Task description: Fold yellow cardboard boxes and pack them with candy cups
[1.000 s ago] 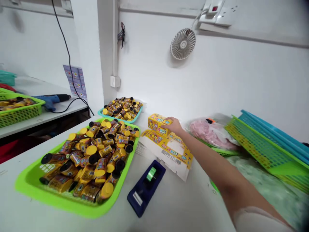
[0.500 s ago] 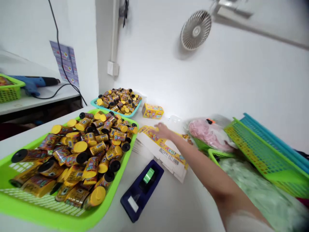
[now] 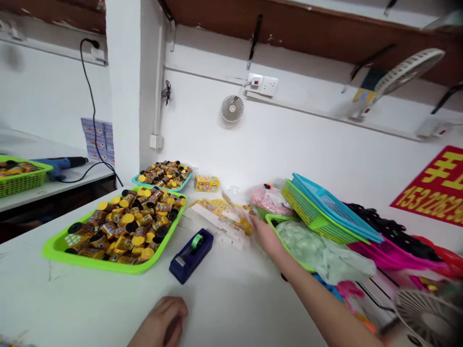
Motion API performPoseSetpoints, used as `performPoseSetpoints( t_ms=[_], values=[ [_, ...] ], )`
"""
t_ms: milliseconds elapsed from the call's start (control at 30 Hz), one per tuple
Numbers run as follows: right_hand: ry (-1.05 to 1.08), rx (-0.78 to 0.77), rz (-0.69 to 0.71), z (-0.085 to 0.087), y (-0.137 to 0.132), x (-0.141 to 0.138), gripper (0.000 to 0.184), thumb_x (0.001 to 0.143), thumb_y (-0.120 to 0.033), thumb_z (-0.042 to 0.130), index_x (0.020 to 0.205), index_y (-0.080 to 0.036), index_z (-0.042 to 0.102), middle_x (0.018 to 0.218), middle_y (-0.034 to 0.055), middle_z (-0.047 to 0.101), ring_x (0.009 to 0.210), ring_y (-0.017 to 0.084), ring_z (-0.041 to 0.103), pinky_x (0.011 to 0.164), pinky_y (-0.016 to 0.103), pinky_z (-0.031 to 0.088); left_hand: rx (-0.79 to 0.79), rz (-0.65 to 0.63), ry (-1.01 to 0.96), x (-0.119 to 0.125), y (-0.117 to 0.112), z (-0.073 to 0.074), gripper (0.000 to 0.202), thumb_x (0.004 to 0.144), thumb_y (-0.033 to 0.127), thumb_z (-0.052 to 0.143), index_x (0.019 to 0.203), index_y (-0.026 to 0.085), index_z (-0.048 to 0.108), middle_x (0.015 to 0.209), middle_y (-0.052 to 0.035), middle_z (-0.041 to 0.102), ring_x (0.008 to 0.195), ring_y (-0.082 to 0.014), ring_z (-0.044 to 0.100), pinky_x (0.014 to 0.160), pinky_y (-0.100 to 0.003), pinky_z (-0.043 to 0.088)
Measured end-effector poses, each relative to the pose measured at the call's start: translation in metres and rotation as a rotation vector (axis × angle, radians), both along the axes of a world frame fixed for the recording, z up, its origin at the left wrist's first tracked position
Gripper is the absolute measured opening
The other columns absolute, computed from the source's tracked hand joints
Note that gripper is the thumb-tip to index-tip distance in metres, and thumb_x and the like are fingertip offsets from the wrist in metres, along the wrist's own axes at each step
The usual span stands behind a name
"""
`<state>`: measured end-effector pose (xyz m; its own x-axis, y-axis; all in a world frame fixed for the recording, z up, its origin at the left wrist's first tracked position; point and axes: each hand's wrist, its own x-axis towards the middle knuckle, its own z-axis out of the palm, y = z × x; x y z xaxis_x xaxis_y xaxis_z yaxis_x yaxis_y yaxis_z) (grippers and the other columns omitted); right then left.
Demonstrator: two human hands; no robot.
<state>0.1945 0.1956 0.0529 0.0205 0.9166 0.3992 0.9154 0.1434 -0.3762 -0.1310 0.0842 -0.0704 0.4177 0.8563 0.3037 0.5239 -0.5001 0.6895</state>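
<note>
My right hand [image 3: 258,229] reaches across the table to the right end of some flattened yellow-and-white printed cartons [image 3: 220,217]. Motion smears its fingers, so I cannot tell whether it grips one. Near the front edge of the view, my left hand [image 3: 162,318] rests on the white table with its fingers curled in and nothing visible in them. A dark blue tape dispenser [image 3: 190,255] with green tape stands just beyond it. On the left, a lime green basket [image 3: 108,265] is heaped with small yellow bottles [image 3: 133,221] with yellow or black caps.
At the back are a turquoise basket [image 3: 186,184] of similar bottles and a folded-up yellow box [image 3: 206,183]. To the right lie bags of pink [image 3: 269,198] and pale green material [image 3: 307,243], beneath tilted stacked baskets [image 3: 325,207]. A small fan [image 3: 232,108] hangs on the wall.
The view has tilted up and drawn back. My right hand has shifted from the cartons' far left part to their right end. My left hand has come into view at the bottom.
</note>
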Motion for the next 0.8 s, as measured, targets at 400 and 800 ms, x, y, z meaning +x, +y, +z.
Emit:
performPoseSetpoints(
  t_ms=[400,800],
  values=[
    [1.109,0.522,-0.257,-0.037,-0.214,-0.05,0.073,0.09,-0.049,0.056,0.151,-0.028,0.021,0.133,0.0142,0.057,0.113,0.022,0.062,0.086,0.036,0.056,0.055,-0.016,-0.206,0.098,-0.013,0.088,0.064,0.087,0.05,0.057,0.141,0.019,0.04,0.145,-0.0159,0.045,0.134,-0.0301,0.043,0.103,-0.045,0.045],
    [1.388,0.233,-0.297,-0.132,-0.275,-0.071,0.106,0.068,-0.045,0.078,0.152,-0.036,0.014,0.141,0.0098,0.05,0.109,0.026,0.065,0.086,0.039,0.058,-0.413,-0.219,0.34,0.133,0.014,0.056,0.112,0.026,0.047,0.092,0.127,0.014,0.055,0.129,-0.0184,0.056,0.122,-0.0428,0.05,0.102,-0.05,0.041]
  ],
)
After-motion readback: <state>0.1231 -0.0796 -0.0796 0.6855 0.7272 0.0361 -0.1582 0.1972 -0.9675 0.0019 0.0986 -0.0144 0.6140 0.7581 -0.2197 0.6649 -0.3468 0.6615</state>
